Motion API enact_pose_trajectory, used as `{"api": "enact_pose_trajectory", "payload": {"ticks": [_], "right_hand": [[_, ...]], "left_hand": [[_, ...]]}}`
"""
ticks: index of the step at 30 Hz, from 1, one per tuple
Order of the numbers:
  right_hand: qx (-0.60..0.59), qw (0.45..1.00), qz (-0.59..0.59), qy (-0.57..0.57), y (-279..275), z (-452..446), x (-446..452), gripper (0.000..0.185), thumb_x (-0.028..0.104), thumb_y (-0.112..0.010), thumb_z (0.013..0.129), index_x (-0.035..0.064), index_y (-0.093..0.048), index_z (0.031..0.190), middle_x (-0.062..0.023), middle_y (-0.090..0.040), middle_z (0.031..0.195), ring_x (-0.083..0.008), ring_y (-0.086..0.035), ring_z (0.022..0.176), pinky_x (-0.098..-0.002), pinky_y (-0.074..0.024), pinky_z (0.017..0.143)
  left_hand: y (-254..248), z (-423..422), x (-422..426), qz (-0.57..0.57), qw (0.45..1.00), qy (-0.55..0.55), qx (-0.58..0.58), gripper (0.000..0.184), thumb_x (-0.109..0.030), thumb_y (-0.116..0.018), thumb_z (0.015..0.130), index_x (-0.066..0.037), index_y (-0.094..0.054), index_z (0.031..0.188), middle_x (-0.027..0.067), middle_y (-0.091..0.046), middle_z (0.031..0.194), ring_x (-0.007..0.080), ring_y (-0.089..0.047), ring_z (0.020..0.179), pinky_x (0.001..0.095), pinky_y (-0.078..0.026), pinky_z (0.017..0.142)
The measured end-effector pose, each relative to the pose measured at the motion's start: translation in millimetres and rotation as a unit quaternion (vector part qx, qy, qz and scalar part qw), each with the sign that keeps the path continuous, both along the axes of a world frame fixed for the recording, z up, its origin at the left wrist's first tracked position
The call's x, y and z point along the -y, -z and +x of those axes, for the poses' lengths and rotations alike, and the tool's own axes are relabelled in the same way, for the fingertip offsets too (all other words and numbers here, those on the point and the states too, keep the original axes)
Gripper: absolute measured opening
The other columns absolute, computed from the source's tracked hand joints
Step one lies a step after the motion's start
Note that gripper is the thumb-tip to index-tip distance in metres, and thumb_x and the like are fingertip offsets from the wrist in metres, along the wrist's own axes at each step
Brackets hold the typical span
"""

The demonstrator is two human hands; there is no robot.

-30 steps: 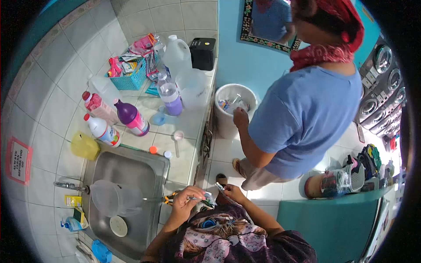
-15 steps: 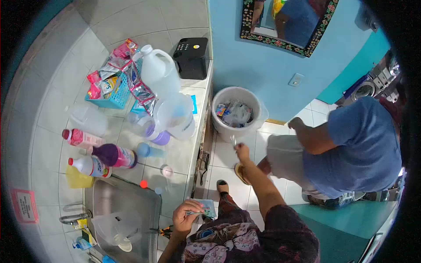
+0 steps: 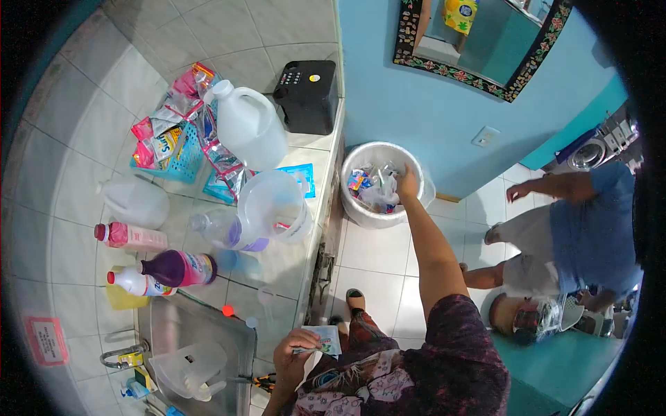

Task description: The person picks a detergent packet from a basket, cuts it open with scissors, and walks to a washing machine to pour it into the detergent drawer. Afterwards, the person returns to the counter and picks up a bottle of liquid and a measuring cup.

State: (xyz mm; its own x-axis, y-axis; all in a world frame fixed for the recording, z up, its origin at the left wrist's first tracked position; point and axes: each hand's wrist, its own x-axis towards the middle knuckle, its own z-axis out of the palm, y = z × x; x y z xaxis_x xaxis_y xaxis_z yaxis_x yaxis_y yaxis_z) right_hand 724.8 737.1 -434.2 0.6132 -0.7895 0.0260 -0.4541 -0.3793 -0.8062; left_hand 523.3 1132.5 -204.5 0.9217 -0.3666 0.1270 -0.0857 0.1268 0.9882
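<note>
My left hand [image 3: 294, 348] is closed around a small pale sachet [image 3: 325, 340] with a printed front, held beside the counter edge near the sink. Stretched far forward, my right hand [image 3: 408, 183] reaches over the rim into a white waste bin [image 3: 378, 220] on the floor. Crumpled clear plastic and bright wrappers [image 3: 380, 188] fill the bin just beside that hand. The right fingers point down and are mostly hidden, so whether they hold anything does not show.
On the counter stand a large white jug [image 3: 250, 132], a clear pitcher [image 3: 272, 208], a purple bottle [image 3: 179, 268] and a blue basket [image 3: 184, 156] of packets. A sink [image 3: 161, 326] holds a clear container. Another person [image 3: 590, 229] stands at the right.
My right hand, with a small clear scrap in it before, has moved forward into the bin. My left hand keeps the sachet. The other person has stepped away to the right.
</note>
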Motion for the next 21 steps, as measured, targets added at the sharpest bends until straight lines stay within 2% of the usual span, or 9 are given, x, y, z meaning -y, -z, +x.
{"api": "enact_pose_trajectory", "payload": {"ticks": [3, 4, 6, 9, 11, 14, 18, 20, 21], "right_hand": [[0.158, 0.976, 0.091, -0.120, 49.2, -32.6, 7.6, 0.030, 0.010, -0.054, 0.075, 0.0020, -0.050, 0.103, -0.0170, -0.055, 0.087, -0.0287, -0.053, 0.078, -0.0351, -0.0434, 0.072], [0.040, 0.978, 0.127, -0.161, 18.5, -64.6, -5.0, 0.028, 0.016, -0.053, 0.077, 0.0030, -0.051, 0.101, -0.0105, -0.054, 0.081, -0.0214, -0.052, 0.069, -0.0294, -0.0449, 0.061], [0.016, 0.917, 0.316, -0.242, 35.0, -135.1, -23.6, 0.032, 0.022, -0.047, 0.079, 0.0075, -0.048, 0.107, -0.0052, -0.055, 0.079, -0.0159, -0.051, 0.065, -0.0277, -0.0443, 0.047], [-0.224, 0.801, 0.436, -0.343, 42.2, -249.7, -59.9, 0.034, 0.022, -0.052, 0.073, 0.0133, -0.050, 0.106, -0.0068, -0.053, 0.089, -0.0180, -0.049, 0.073, -0.0337, -0.0480, 0.051], [-0.474, 0.679, 0.363, -0.428, 42.0, -308.6, -85.7, 0.056, 0.043, -0.063, 0.065, 0.0206, -0.047, 0.114, -0.0069, -0.050, 0.107, -0.0248, -0.047, 0.096, -0.0373, -0.0466, 0.066], [-0.576, 0.554, 0.297, -0.522, 64.7, -372.1, -113.7, 0.055, 0.042, -0.066, 0.065, 0.0160, -0.052, 0.111, -0.0081, -0.052, 0.109, -0.0240, -0.047, 0.100, -0.0403, -0.0451, 0.073], [-0.552, 0.638, 0.342, -0.414, 70.4, -436.2, -100.7, 0.043, 0.033, -0.062, 0.069, 0.0087, -0.055, 0.104, -0.0078, -0.058, 0.098, -0.0230, -0.056, 0.084, -0.0373, -0.0465, 0.070], [-0.494, 0.704, 0.371, -0.351, 77.4, -478.4, -94.2, 0.041, 0.032, -0.062, 0.069, 0.0082, -0.056, 0.102, -0.0083, -0.058, 0.097, -0.0233, -0.056, 0.082, -0.0375, -0.0464, 0.069], [-0.465, 0.732, 0.381, -0.321, 85.9, -500.9, -93.2, 0.040, 0.031, -0.061, 0.069, 0.0080, -0.057, 0.101, -0.0086, -0.059, 0.096, -0.0234, -0.056, 0.081, -0.0376, -0.0464, 0.068]], "left_hand": [[-5.5, -0.2, -0.7, 0.023, 0.999, 0.022, 0.008, 0.008, 0.001, -0.054, 0.073, -0.002, -0.047, 0.075, 0.0115, -0.056, 0.073, 0.0237, -0.055, 0.076, 0.0357, -0.043, 0.073], [-3.2, -1.5, -3.1, 0.017, 0.999, 0.034, 0.011, 0.008, 0.001, -0.054, 0.073, -0.002, -0.047, 0.075, 0.0115, -0.056, 0.073, 0.0237, -0.055, 0.076, 0.0357, -0.043, 0.073], [3.7, -1.0, -1.2, -0.014, 0.997, 0.068, 0.036, 0.010, 0.005, -0.053, 0.072, -0.002, -0.047, 0.076, 0.0114, -0.056, 0.073, 0.0228, -0.055, 0.076, 0.0346, -0.043, 0.073], [-0.4, -4.6, 9.5, -0.033, 0.990, 0.138, 0.024, 0.012, 0.009, -0.052, 0.072, -0.002, -0.047, 0.075, 0.0107, -0.056, 0.073, 0.0221, -0.054, 0.076, 0.0336, -0.043, 0.073], [-7.0, -6.6, 18.5, 0.000, 0.984, 0.178, 0.014, 0.012, 0.010, -0.051, 0.073, -0.001, -0.049, 0.075, 0.0095, -0.055, 0.073, 0.0212, -0.054, 0.075, 0.0324, -0.043, 0.072], [-17.5, -13.9, 48.1, 0.018, 0.977, 0.211, -0.006, 0.014, 0.011, -0.046, 0.070, -0.002, -0.047, 0.074, 0.0102, -0.053, 0.073, 0.0194, -0.052, 0.074, 0.0306, -0.041, 0.073], [-2.5, -27.1, 95.7, 0.036, 0.942, 0.326, -0.076, 0.007, 0.001, -0.050, 0.079, -0.001, -0.051, 0.086, 0.0067, -0.052, 0.084, 0.0158, -0.048, 0.077, 0.0267, -0.040, 0.071], [-9.2, -41.7, 132.5, 0.026, 0.933, 0.345, 0.095, 0.006, 0.002, -0.051, 0.078, -0.002, -0.052, 0.083, 0.0070, -0.054, 0.085, 0.0160, -0.049, 0.076, 0.0270, -0.041, 0.071], [-17.7, -52.9, 151.2, 0.054, 0.928, 0.360, 0.086, 0.004, 0.001, -0.051, 0.079, -0.001, -0.053, 0.082, 0.0084, -0.055, 0.086, 0.0166, -0.051, 0.076, 0.0275, -0.041, 0.072]]}}
